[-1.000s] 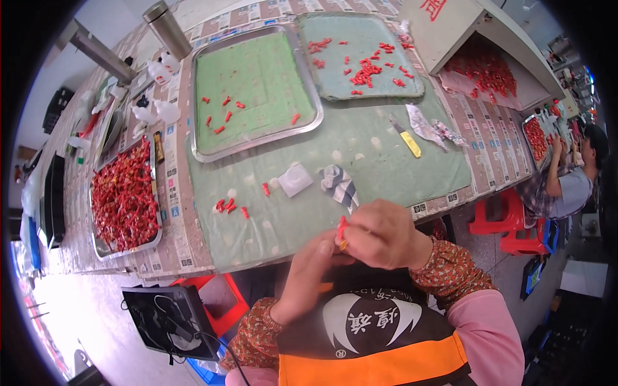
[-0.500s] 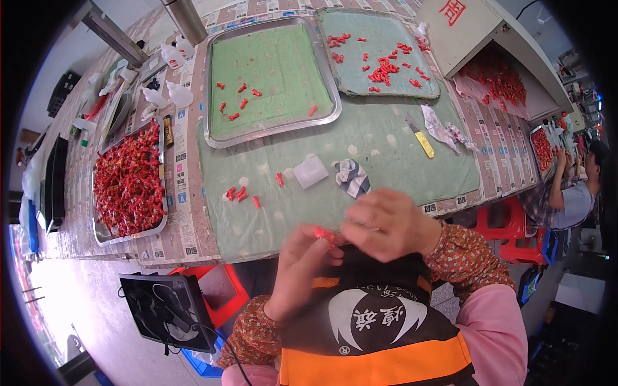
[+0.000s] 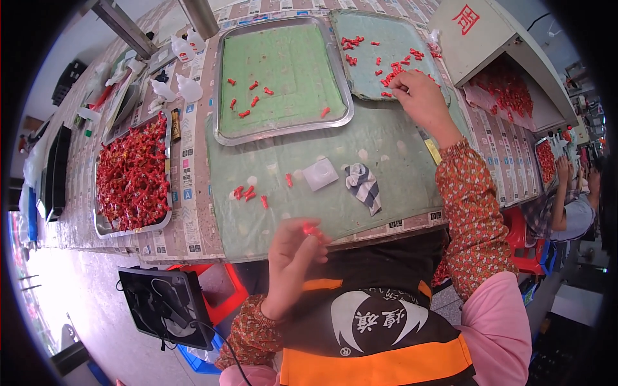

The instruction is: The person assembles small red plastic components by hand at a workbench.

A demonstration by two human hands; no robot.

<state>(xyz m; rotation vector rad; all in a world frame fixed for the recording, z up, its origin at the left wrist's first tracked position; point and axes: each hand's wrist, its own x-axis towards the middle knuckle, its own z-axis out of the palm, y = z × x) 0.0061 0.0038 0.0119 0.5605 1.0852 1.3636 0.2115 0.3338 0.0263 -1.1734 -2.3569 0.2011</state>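
Note:
Near the table's front edge, my left hand (image 3: 291,257) pinches a small red moulded piece (image 3: 312,230) between thumb and fingers. My right arm stretches far forward, and my right hand (image 3: 421,100) is over the blue-lined tray (image 3: 380,29). Its thumb and fingers are bent together at a cluster of small red pieces (image 3: 389,78); what lies between the fingertips is hidden. Several similar red pieces (image 3: 246,193) lie on the green cloth (image 3: 283,154) ahead of my left hand, beside a white square block (image 3: 320,174) and a crumpled striped cloth (image 3: 363,186).
A green-lined metal tray (image 3: 283,58) with several red pieces stands at the back. A heaped tray of red parts (image 3: 132,177) sits left, near white squeeze bottles (image 3: 188,88). A yellow-handled knife (image 3: 432,152) lies beside my right sleeve. An open box (image 3: 496,38) stands right; another person works beyond it.
My right hand has left my left hand and moved forward and right to the pieces on the blue-lined tray. My left hand keeps its red piece. The whole view has shifted slightly.

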